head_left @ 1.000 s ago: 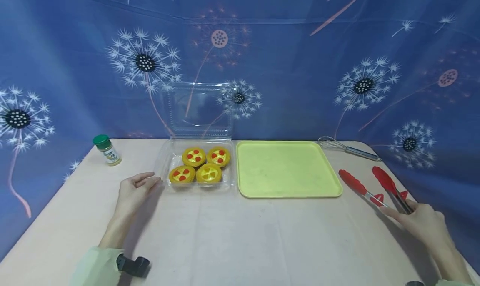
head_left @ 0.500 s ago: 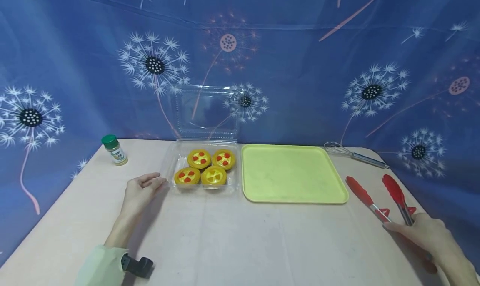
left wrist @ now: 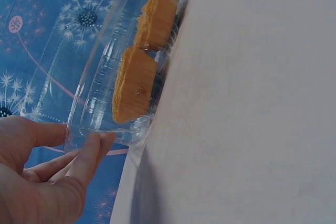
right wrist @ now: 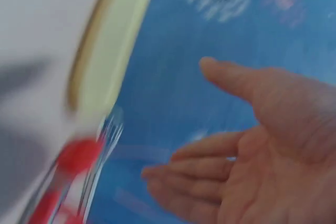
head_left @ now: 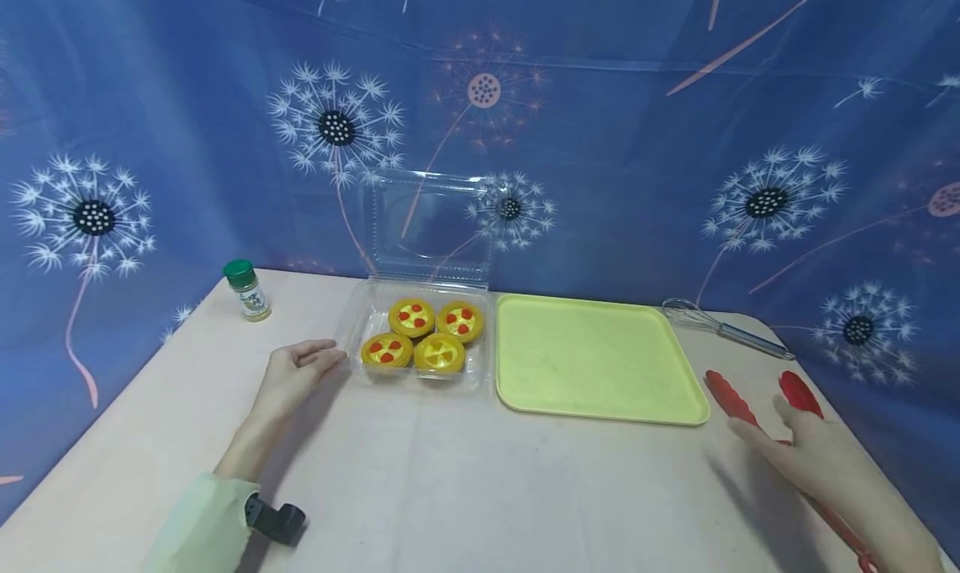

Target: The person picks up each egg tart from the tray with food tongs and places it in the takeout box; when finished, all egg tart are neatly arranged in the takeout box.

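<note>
In the head view, a clear plastic clamshell container (head_left: 480, 381) stands with its lid raised. Several egg tarts (head_left: 387, 350) lie inside, most topped with red pieces. My left hand (head_left: 294, 377) is at the container's left edge; in the left wrist view its thumb and fingers pinch the rim. On the right, red-tipped tongs (head_left: 729, 396) lie spread on the table, partly hidden beneath my right hand (head_left: 825, 464). That hand hovers over them, fingers extended and holding nothing. In the right wrist view the tongs (right wrist: 79, 156) are blurred and apart from the hand.
A yellow tray (head_left: 600, 360) lies right of the container. Behind the tongs is a metal whisk (head_left: 738, 333). A green-capped seasoning jar (head_left: 247, 291) stands at the back left. A blue dandelion-print cloth (head_left: 600, 139) hangs along the table's rear edge.
My right hand has let go of the tongs and lifted off them, its fingers spreading. The left hand stays at the container. The head view has shifted a little to the left.
</note>
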Available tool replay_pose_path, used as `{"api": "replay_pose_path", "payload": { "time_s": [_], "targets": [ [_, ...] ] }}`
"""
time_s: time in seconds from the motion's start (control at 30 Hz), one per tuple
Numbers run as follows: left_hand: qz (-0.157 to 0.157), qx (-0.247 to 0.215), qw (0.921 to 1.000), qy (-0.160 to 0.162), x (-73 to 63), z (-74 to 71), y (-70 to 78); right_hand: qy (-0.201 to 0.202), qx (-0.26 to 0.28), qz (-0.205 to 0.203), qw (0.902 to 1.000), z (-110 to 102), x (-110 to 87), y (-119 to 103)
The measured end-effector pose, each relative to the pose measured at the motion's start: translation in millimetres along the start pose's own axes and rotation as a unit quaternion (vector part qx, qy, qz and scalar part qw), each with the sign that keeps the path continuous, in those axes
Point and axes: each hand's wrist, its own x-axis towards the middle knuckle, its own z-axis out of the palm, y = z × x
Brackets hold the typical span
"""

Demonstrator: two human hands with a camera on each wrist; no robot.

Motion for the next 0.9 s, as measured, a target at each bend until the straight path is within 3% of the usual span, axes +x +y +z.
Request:
{"api": "replay_pose_path", "payload": {
  "time_s": [0.07,0.2,0.4,0.5,0.63,0.73,0.9],
  "targets": [
    [-0.004,-0.004,0.9999,-0.011,1.4,-3.8,-0.3,0.03,0.022,-0.08,0.9961,-3,-1.7,-30],
    [-0.012,0.014,0.9979,-0.062,3.3,-13.7,1.5,0.071,0.076,-0.201,0.974,-2,-3.2,-96],
    [-0.023,0.027,0.9868,-0.158,19.0,-27.8,18.5,0.048,0.184,-0.29,0.938,7,17.4,-169],
    [-0.016,0.015,0.9833,-0.181,37.5,-37.0,31.7,0.029,0.241,-0.295,0.9241,14,46.0,-194],
    [0.002,-0.032,0.9797,-0.198,63.3,-47.6,45.8,-0.017,0.34,-0.265,0.9021,24,86.4,-221],
    [0.004,-0.067,0.9767,-0.204,82.6,-52.7,49.9,-0.049,0.42,-0.242,0.8734,33,110.1,-240],
    [-0.002,-0.161,0.9623,-0.219,109.0,-57.1,42.4,-0.051,0.515,-0.213,0.8289,49,137.4,-265]
  ]
}}
